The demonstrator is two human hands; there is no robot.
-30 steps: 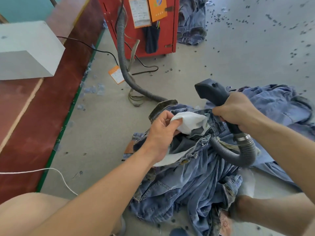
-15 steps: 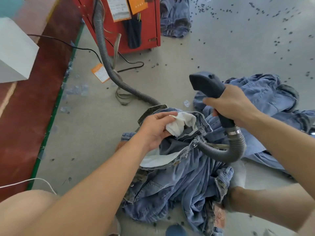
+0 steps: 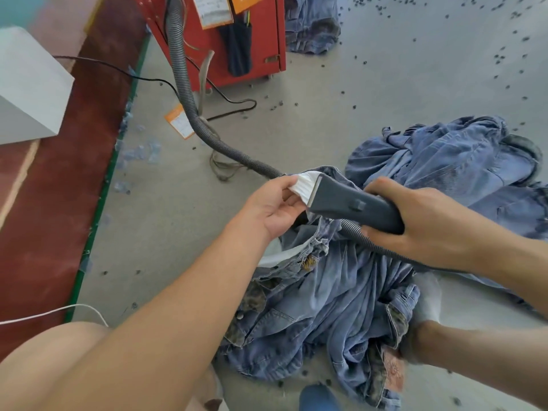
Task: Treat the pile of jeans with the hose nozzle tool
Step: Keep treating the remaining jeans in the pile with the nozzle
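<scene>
Now lying nearly level across the middle of the view, dark grey plastic hose nozzle tool (image 3: 353,204), where half a second ago standing tilted up with its flat mouth raised above the denim. Pressing its wide flat mouth against white cotton pocket lining (image 3: 305,185), pulled out of the topmost pair.

Right hand (image 3: 415,221): wrapping fully round the rear of the nozzle body, thumb on top, fingers curled underneath; firm closed grasp on the tool.

Left hand (image 3: 272,206): pinching the white lining between thumb and fingers, holding it stretched taut toward the nozzle mouth; palm turned up and partly visible.

Pile of crumpled blue denim jeans (image 3: 341,307): lying on grey concrete floor (image 3: 341,114), directly under both hands and spreading toward the right edge of view. Second heap of blue jeans (image 3: 311,28) lying farther back, beside the red metal cabinet (image 3: 267,40).

Grey ribbed flexible hose (image 3: 189,108): running from the red cabinet down across the floor, passing under the hands to the rear of the nozzle.

Black cable (image 3: 118,69) trailing across the dark red floor strip at left. Orange-and-white paper tag (image 3: 179,121) lying on the floor beside the hose. Small dark specks scattered over the concrete at upper right.
</scene>
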